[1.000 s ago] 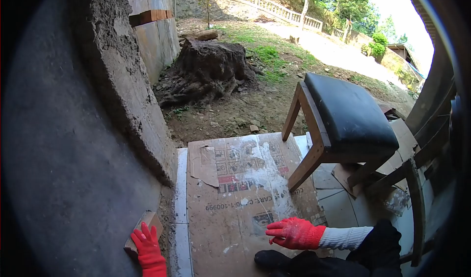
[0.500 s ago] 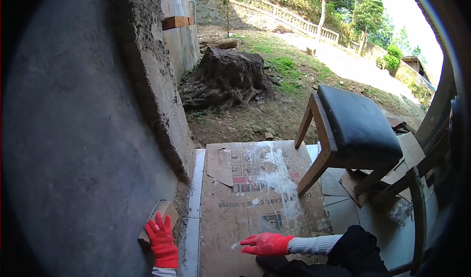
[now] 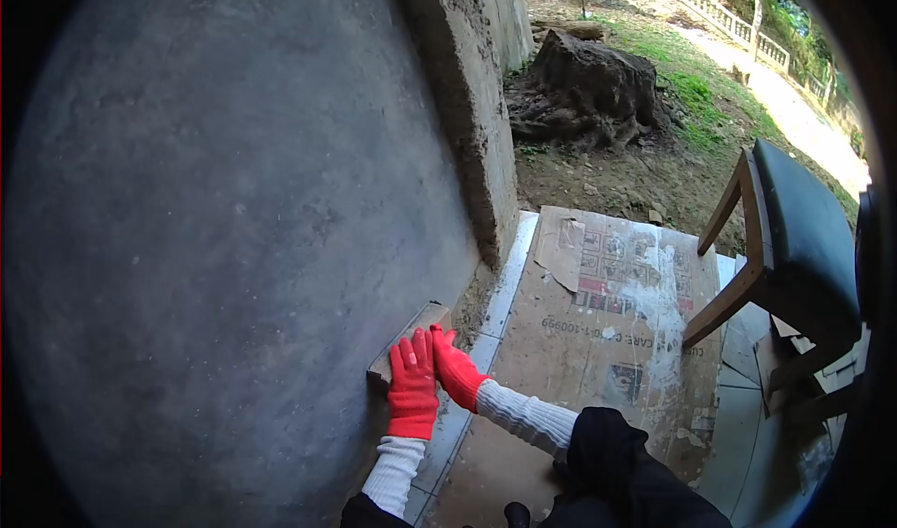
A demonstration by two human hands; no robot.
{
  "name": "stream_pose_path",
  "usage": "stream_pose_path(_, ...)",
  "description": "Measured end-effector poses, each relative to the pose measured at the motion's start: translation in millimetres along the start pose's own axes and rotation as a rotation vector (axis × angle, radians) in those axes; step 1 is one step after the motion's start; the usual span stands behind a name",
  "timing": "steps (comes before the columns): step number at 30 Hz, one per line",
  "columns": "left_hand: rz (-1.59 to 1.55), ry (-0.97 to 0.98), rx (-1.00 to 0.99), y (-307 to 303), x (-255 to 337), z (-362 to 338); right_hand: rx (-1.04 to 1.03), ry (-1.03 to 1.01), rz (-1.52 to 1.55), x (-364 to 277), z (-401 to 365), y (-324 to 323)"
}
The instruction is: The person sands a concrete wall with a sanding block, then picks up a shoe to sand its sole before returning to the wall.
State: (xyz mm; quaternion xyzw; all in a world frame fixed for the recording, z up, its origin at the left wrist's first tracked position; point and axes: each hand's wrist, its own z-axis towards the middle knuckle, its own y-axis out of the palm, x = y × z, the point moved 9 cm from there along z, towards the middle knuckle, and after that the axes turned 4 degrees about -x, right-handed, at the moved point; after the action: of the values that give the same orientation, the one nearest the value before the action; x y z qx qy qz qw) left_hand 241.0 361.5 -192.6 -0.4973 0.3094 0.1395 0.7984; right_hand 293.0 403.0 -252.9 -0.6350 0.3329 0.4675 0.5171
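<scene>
Two-handed contact on wooden block (image 3: 411, 330), block flat against grey wall (image 3: 234, 201) low beside floor tiles (image 3: 500, 308), left hand (image 3: 412, 390) fingers outstretched over it, right hand (image 3: 455, 371) fingers extended alongside, touching its edge.

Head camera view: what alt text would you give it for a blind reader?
In red gloves, the left hand and right hand hold a wooden block against a grey plastered wall near its base. Beside them flattened cardboard covers the floor, with a wooden chair and a tree stump beyond.
</scene>
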Motion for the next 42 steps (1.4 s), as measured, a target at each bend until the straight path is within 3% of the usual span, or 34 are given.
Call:
stream_pose_path(1,0.006,-0.004,-0.017,-7.2,-6.8,-3.0,-0.017,0.001,0.006,-18.6,0.2,1.6)
stream_pose_path(3,-0.320,0.073,-0.042,-25.7,-16.0,-9.4,-0.026,0.356,0.249,-15.8,-3.9,2.5)
stream_pose_path(4,-0.425,0.079,0.082,-45.9,-28.7,-18.1,0.041,0.139,-0.031,-25.6,7.9,8.4)
stream_pose_path(5,-0.415,0.073,0.068,-57.4,-34.7,-27.2,0.025,0.137,-0.022,-13.5,12.8,23.1)
stream_pose_path(7,-0.731,-0.114,0.098,-78.3,-60.5,-51.0,0.297,0.453,0.601,-12.2,-2.7,6.6)
stream_pose_path(8,-0.724,-0.114,0.084,-84.3,-63.8,-64.3,0.318,0.512,0.702,-1.9,5.1,10.7)
stream_pose_path(10,-0.742,-0.189,0.052,-88.7,-75.6,-95.2,0.412,0.560,0.605,4.8,24.3,-14.0)
stream_pose_path(12,-0.722,-0.259,0.012,-93.7,-86.5,-126.2,0.541,0.365,0.666,6.3,61.7,-63.6)
stream_pose_path(13,-0.708,-0.328,-0.011,-93.1,-95.3,-138.4,0.629,0.242,0.558,16.4,85.4,-91.1)
stream_pose_path(15,-0.663,-0.353,-0.031,-98.8,-105.0,-154.7,0.672,0.218,0.678,32.5,116.2,-123.2)
stream_pose_path(17,-0.624,-0.379,-0.037,-100.8,-109.6,-159.1,0.663,0.244,0.711,10.1,99.9,-117.2)
stream_pose_path(19,-0.613,-0.403,-0.004,-102.5,-110.3,-156.4,0.662,0.052,0.672,-25.3,59.7,-84.0)
stream_pose_path(21,-0.636,-0.447,-0.029,-98.5,-106.0,-148.0,0.699,-0.141,0.170,-50.1,3.8,-18.3)
stream_pose_path(24,-0.657,-0.462,-0.026,-100.1,-101.3,-130.9,0.689,-0.304,0.112,-56.3,-1.8,-15.4)
stream_pose_path(26,-0.641,-0.422,-0.049,-110.9,-106.0,-136.4,0.719,-0.182,0.180,-42.6,38.3,-58.9)
stream_pose_path(28,-0.662,-0.473,-0.207,-105.2,-105.7,-152.9,0.582,0.102,0.624,-24.6,76.5,-113.3)
stream_pose_path(29,-0.667,-0.468,-0.218,-107.2,-101.8,-156.8,0.647,0.167,0.722,4.3,100.5,-128.6)
stream_pose_path(30,-0.800,-0.612,-0.221,-102.6,-105.8,-164.0,0.667,0.178,0.732,8.4,103.1,-129.5)
stream_pose_path(31,-0.929,-0.756,-0.215,-96.0,-110.1,-169.4,0.686,0.180,0.747,9.6,106.7,-131.7)
stream_pose_path(32,-0.929,-0.754,-0.204,-93.0,-108.8,-163.9,0.651,0.104,0.665,0.9,99.1,-118.8)
stream_pose_path(33,-0.844,-0.706,-0.191,-93.1,-106.0,-153.0,0.614,0.033,0.580,-16.8,74.0,-91.9)
stream_pose_path(35,-0.766,-0.655,-0.189,-94.4,-98.0,-138.1,0.679,-0.250,0.097,-60.0,8.7,-28.2)
stream_pose_path(38,-0.768,-0.549,-0.067,-107.8,-92.9,-122.6,0.650,-0.434,0.059,-72.7,-6.2,-20.8)
stream_pose_path(39,-0.754,-0.536,-0.102,-114.7,-94.8,-125.7,0.694,-0.411,0.016,-68.1,8.3,-36.2)
stream_pose_path(42,-0.739,-0.541,-0.166,-113.8,-98.2,-142.6,0.736,-0.146,0.302,-30.6,73.2,-103.2)
